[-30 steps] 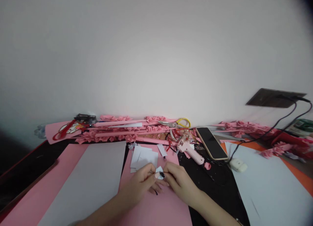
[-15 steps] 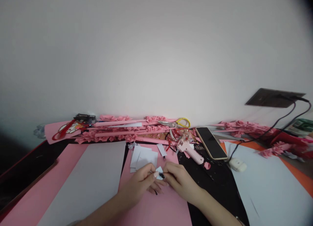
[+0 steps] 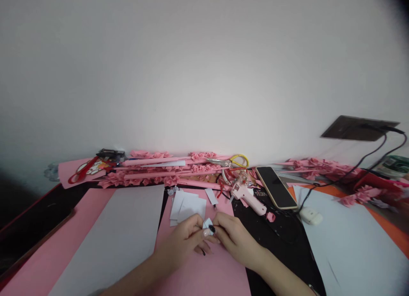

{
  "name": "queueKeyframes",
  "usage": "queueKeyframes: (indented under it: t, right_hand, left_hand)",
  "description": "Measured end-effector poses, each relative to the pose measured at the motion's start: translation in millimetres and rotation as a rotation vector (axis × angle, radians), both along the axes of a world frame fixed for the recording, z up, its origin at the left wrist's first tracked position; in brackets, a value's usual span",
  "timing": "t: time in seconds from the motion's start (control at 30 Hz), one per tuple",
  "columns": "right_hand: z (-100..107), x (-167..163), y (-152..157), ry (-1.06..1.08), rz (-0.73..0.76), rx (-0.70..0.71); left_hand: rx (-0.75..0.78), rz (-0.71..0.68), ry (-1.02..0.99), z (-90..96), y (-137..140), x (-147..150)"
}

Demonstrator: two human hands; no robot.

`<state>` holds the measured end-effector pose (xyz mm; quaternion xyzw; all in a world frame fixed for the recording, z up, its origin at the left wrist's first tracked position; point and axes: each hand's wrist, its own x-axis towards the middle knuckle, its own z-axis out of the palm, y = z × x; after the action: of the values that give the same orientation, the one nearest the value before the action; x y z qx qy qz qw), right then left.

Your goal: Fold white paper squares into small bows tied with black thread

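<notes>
Between my two hands is a small folded piece of white paper (image 3: 207, 222), held over a pink sheet (image 3: 204, 274). My left hand (image 3: 187, 236) pinches its left side, thumb on top, with the lower fingers curled beneath. From the right, my right hand (image 3: 233, 234) grips the same paper between thumb and forefinger, its dark thumbnail pressed on the front. The fingers cover much of the paper, so its exact folds are hidden. Just beyond my left hand lie several white paper squares (image 3: 191, 206), overlapping. A narrow white paper strip (image 3: 211, 196) lies to their right.
A pink glue gun (image 3: 251, 198) and a phone (image 3: 277, 188) lie right of centre. Yellow-handled scissors (image 3: 239, 161) rest on pink paper flower stems (image 3: 166, 174) along the wall. White sheets lie left (image 3: 118, 236) and right (image 3: 358, 240). Black cables hang from a wall socket (image 3: 358, 128).
My left thumb has slid slightly right and down along the folded paper, and the paper has tilted a little. Both hands keep their hold; the other objects stay in place.
</notes>
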<state>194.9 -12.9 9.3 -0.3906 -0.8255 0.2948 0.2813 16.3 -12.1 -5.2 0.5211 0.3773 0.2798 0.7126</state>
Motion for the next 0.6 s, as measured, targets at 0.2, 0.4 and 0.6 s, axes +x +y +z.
queueKeyframes:
  t: [0.2,0.4,0.6]
  right_hand:
    - [-0.9,0.4,-1.4,-0.047,-0.023,0.008]
    - [0.2,-0.2,-2.0,-0.039,-0.026,-0.008]
    - [-1.0,-2.0,-3.1,-0.002,-0.015,0.006]
  left_hand:
    - [0.018,0.031,0.016,-3.2,-2.0,1.8]
    - [0.033,0.055,0.015,-2.7,-1.6,0.6]
    - [0.043,0.048,0.008,3.1,-2.0,0.1]
